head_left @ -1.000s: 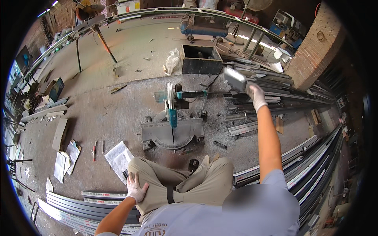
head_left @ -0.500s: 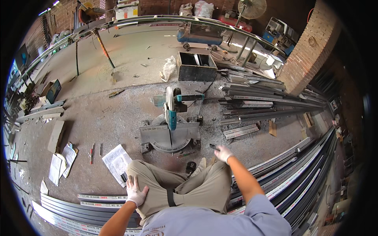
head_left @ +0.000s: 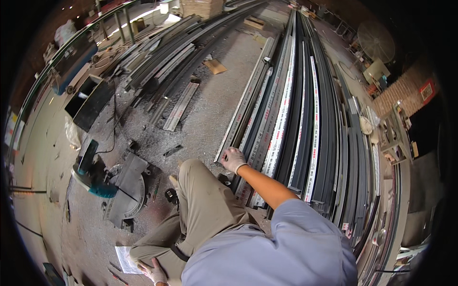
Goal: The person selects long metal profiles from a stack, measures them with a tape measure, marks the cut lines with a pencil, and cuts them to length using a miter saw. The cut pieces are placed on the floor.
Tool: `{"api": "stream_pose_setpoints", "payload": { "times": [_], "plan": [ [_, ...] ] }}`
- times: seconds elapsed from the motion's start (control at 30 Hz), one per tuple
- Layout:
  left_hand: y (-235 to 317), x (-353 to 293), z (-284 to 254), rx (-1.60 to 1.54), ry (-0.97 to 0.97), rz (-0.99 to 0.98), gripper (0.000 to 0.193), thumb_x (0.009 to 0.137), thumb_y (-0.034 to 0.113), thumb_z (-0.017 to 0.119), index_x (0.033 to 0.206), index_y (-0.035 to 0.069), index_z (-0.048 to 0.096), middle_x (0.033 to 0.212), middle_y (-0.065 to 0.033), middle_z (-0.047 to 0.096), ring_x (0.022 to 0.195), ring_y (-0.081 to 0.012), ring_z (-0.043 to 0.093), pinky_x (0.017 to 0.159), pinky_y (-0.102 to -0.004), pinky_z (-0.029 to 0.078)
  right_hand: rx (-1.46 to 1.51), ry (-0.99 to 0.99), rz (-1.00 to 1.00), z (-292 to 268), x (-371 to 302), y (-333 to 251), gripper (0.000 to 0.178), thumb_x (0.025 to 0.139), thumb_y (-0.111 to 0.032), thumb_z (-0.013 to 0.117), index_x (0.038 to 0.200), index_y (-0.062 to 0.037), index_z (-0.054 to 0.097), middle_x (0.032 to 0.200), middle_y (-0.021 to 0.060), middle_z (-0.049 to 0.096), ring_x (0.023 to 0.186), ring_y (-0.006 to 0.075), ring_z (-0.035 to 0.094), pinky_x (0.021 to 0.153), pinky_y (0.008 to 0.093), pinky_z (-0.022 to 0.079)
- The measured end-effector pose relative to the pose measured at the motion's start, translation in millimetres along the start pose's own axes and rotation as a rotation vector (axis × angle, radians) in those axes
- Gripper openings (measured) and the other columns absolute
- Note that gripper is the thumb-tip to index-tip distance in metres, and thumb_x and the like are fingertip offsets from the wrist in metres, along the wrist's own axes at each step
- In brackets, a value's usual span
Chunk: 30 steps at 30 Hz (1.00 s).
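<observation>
My right hand [head_left: 232, 159], in a white glove, is at the near end of a long metal profile [head_left: 243, 110] with a pale printed film. Its fingers are curled and closed round that end. My left hand [head_left: 153, 274], also gloved, rests on my trouser leg with its fingers spread, partly cut off by my clothing. A white paper sheet [head_left: 125, 260] lies beside it. On the floor to the left stands a mitre saw [head_left: 102, 189] with a teal handle. A short dark piece [head_left: 172, 150] lies on the floor between the saw and the profiles.
Many long dark profiles [head_left: 296, 128] lie side by side to my right. Another stack [head_left: 167, 57] spreads at the far left, with a short profile [head_left: 181, 107] apart from it. A black box [head_left: 89, 102] stands beyond the saw, its cable [head_left: 114, 119] on the floor.
The view has turned to the right. My right hand has moved from the short dark piece near the saw to the end of a long profile. My left hand stays on my leg.
</observation>
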<state>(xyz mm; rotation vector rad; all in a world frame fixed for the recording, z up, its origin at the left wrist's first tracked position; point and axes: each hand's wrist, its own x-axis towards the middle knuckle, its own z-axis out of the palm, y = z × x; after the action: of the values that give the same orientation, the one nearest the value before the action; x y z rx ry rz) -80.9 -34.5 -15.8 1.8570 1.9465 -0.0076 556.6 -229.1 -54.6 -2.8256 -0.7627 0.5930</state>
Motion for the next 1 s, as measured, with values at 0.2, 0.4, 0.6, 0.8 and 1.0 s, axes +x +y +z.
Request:
{"api": "stream_pose_setpoints", "payload": {
  "times": [0.2,0.4,0.6,0.8,1.0],
  "plan": [
    [27.6,34.2,-6.5,0.305,-0.013,-0.191,0.099,0.095,0.071,0.053,0.168,0.017,0.012,0.169,-0.0267,0.018,0.153,-0.0429,0.026,0.124,-0.0496,0.026,-0.086,0.172,0.306,-14.5,-25.0,74.8,0.069,0.097,-0.043,0.06,0.155,-0.01,0.042,0.162,0.0127,0.036,0.15,0.033,0.03,0.124,0.0493,0.025],
    [41.4,63.1,3.0,0.515,0.034,-0.152,0.091,0.096,0.067,0.053,0.166,0.016,0.024,0.166,-0.0295,0.025,0.15,-0.0454,0.032,0.122,-0.0547,0.028,0.114,0.22,0.285,-0.9,-36.2,138.8,0.066,0.101,-0.043,0.053,0.154,-0.0052,0.043,0.16,0.018,0.041,0.144,0.0401,0.041,0.123,0.0461,0.033],
    [55.7,42.0,-10.8,0.68,0.045,-0.118,0.09,0.096,0.073,0.044,0.163,0.014,0.031,0.162,-0.0307,0.031,0.146,-0.0444,0.039,0.119,-0.0537,0.033,0.088,0.263,0.266,20.0,-22.7,122.8,0.058,0.103,-0.043,0.049,0.147,-0.0046,0.051,0.158,0.0179,0.042,0.139,0.0404,0.046,0.118,0.0475,0.038],
    [69.2,47.8,-10.7,0.601,0.048,-0.082,0.092,0.094,0.074,0.049,0.163,0.016,0.03,0.166,-0.0265,0.025,0.147,-0.0447,0.037,0.12,-0.053,0.032,0.285,0.167,0.469,-1.5,-28.4,117.6,0.053,0.098,-0.053,0.06,0.121,-0.0052,0.068,0.138,0.0139,0.059,0.125,0.0325,0.06,0.106,0.0437,0.05],
    [58.5,41.8,-11.2,0.569,0.039,-0.107,0.094,0.093,0.076,0.05,0.163,0.018,0.028,0.167,-0.0254,0.023,0.148,-0.0439,0.036,0.12,-0.0533,0.031,0.664,-0.404,0.603,-22.3,-52.5,74.1,0.085,0.102,-0.069,0.043,0.122,0.0105,0.066,0.104,0.0232,0.075,0.066,0.0248,0.073,0.088,0.0414,0.057]
  ]
}}
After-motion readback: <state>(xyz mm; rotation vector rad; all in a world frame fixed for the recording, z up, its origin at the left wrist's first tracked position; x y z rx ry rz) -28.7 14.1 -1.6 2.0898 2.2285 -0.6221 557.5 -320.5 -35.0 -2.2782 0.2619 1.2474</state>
